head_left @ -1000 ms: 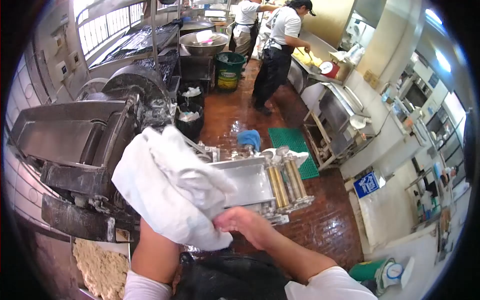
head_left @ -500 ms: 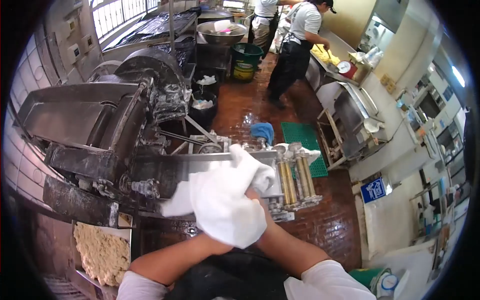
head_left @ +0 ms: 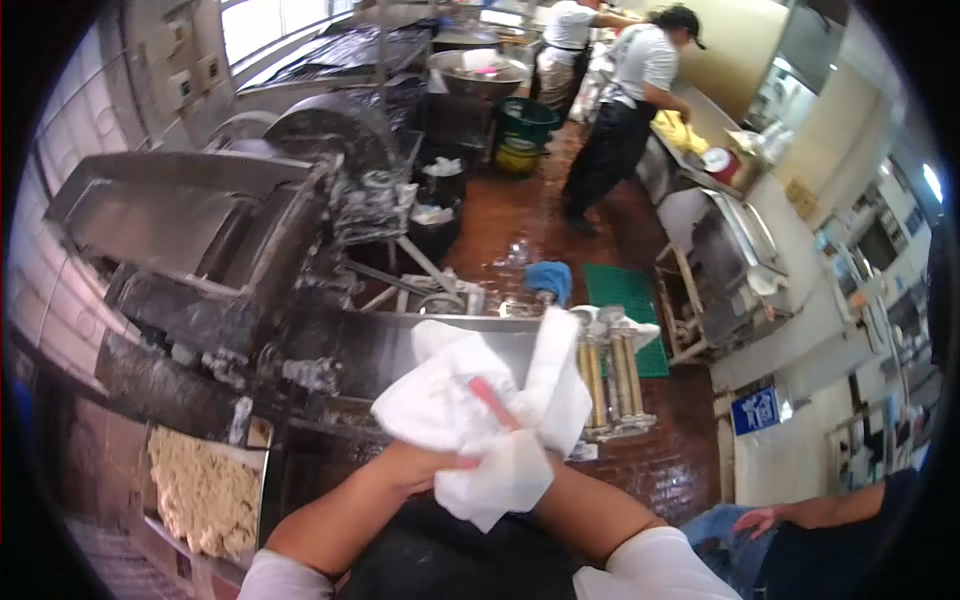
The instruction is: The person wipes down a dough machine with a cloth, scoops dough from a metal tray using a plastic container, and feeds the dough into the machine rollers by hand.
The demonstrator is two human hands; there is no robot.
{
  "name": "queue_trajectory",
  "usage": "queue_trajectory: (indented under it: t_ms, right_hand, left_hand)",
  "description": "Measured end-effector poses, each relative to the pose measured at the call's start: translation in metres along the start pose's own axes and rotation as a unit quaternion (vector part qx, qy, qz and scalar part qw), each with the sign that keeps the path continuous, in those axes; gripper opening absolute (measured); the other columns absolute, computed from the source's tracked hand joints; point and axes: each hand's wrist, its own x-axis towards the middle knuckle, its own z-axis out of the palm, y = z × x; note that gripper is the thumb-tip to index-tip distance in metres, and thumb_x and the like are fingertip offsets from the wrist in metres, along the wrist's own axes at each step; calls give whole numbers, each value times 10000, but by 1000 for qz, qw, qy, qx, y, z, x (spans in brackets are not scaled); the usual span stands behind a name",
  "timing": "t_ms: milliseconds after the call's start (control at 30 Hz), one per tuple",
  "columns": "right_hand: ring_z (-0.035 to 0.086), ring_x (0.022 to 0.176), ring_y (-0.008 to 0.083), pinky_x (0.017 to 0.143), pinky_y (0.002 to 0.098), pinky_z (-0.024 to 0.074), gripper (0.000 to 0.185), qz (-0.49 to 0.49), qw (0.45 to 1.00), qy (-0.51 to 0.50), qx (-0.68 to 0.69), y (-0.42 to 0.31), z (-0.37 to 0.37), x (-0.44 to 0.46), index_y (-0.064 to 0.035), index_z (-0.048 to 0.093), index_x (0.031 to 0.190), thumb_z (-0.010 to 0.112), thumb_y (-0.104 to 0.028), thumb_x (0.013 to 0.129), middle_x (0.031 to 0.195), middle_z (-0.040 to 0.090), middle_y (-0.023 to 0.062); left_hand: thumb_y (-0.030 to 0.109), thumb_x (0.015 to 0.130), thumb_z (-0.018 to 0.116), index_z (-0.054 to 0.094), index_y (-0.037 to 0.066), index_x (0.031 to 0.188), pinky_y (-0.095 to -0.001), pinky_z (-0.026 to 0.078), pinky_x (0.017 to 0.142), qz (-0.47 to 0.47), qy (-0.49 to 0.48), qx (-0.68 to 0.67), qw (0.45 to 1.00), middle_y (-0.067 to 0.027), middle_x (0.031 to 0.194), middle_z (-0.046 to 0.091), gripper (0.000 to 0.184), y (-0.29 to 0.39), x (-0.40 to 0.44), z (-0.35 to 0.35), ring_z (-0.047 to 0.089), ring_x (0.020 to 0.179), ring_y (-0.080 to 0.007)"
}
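Note:
A bunched white cloth [head_left: 450, 385] is held in front of my body, over the near edge of a long metal tray [head_left: 385, 345]. My left hand [head_left: 428, 466] grips its lower left side, with the fingers partly under the fabric. Folds of cloth cover most of my right hand [head_left: 495, 405]; a finger shows against the white fabric near the middle. Brass-coloured rollers [head_left: 608, 375] sit just right of the cloth, at the tray's end.
A large floured machine [head_left: 250, 220] stands at left, above a tray of crumbly dough [head_left: 205, 490]. Two people [head_left: 640, 90] work at the back. Another person's hand [head_left: 757, 520] shows at lower right. A green bin [head_left: 523, 135] and green mat [head_left: 627, 300] are farther off.
The cloth has shifted from the left to the centre and is folded differently, with both hands now at it. The view has turned left. Another person's arm has appeared at lower right.

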Motion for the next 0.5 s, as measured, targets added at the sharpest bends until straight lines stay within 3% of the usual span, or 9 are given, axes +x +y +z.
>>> queue_trajectory:
  t_ms: [33, 100, 167, 267, 333, 367, 400, 467, 500]
  right_hand:
    - [623, 945, 294, 851, 393, 501, 585, -11, 1000, 11, -22, 1, -2, 0, 15, 488, 1241, 447, -478, 929, 1108, 601, 180]
    - [623, 932, 287, 846, 381, 498, 553, -33, 996, 28, -79, 0, -7, -3, 17, 501, 1226, 441, -450, 938, 1085, 607, 176]
    - [622, 918, 281, 840, 368, 494, 522, -58, 986, 40, -151, -2, -14, -4, 20, 513, 1210, 435, -423, 946, 1062, 613, 172]
    - [622, 898, 271, 832, 349, 489, 477, -107, 926, 43, -359, -16, -21, -11, 24, 531, 1187, 426, -382, 959, 1027, 622, 166]
    - [621, 884, 265, 827, 337, 486, 449, -112, 818, 5, -564, -45, -3, -28, 26, 543, 1171, 420, -355, 968, 1004, 629, 162]
    - [621, 877, 262, 824, 330, 484, 436, -127, 737, -33, -663, -65, 22, -39, 27, 549, 1163, 417, -342, 973, 992, 632, 160]
    - [618, 867, 266, 817, 339, 484, 449, -168, 566, -117, -799, -87, 65, -56, 30, 564, 1129, 390, -356, 978, 960, 631, 176]
    - [610, 836, 248, 799, 389, 492, 577, -426, 675, -72, -598, -101, 95, -58, -2, 566, 925, 316, -521, 957, 805, 607, 137]
    - [613, 809, 264, 780, 406, 495, 622, -500, 754, -201, -376, -103, 122, -53, -10, 549, 865, 302, -578, 932, 824, 609, 164]
  left_hand:
    - [57, 678, 756, 343, 56, 1382, -416, 482, 944, -19, 25, -11, 999, -156, 1246, 535, 816, 8, 5, 5, 573, 1099, -301]
    - [134, 745, 725, 438, 4, 1300, -393, 488, 921, 13, 45, 6, 999, -146, 1198, 569, 639, 10, 16, 9, 592, 1061, -275]
    - [111, 831, 659, 499, 21, 1250, -367, 495, 880, 64, 85, -9, 994, -99, 1143, 596, 458, 15, 24, 22, 600, 1023, -227]
    - [217, 873, 648, 535, 42, 1188, -359, 500, 855, 29, 173, -87, 981, -87, 1094, 606, 377, 14, 35, 18, 606, 979, -221]
    - [297, 896, 617, 552, 63, 1142, -357, 503, 843, 9, 192, -88, 977, -81, 1052, 609, 346, 16, 47, -1, 611, 943, -218]
    - [338, 908, 601, 560, 74, 1119, -356, 504, 836, -2, 203, -89, 975, -78, 1032, 610, 340, 11, 55, -17, 613, 925, -216]
    - [426, 937, 519, 552, 92, 1109, -362, 504, 835, -5, -20, -223, 974, -85, 1043, 599, 377, -15, 67, -51, 607, 929, -211]
    - [347, 951, 501, 543, 100, 1084, -334, 492, 785, 8, -31, -41, 999, -61, 969, 550, 284, -43, 63, -48, 569, 873, -178]
    - [349, 953, 495, 540, 97, 1092, -333, 487, 798, -1, -59, 51, 997, -64, 978, 552, 291, -53, 61, -36, 567, 888, -180]
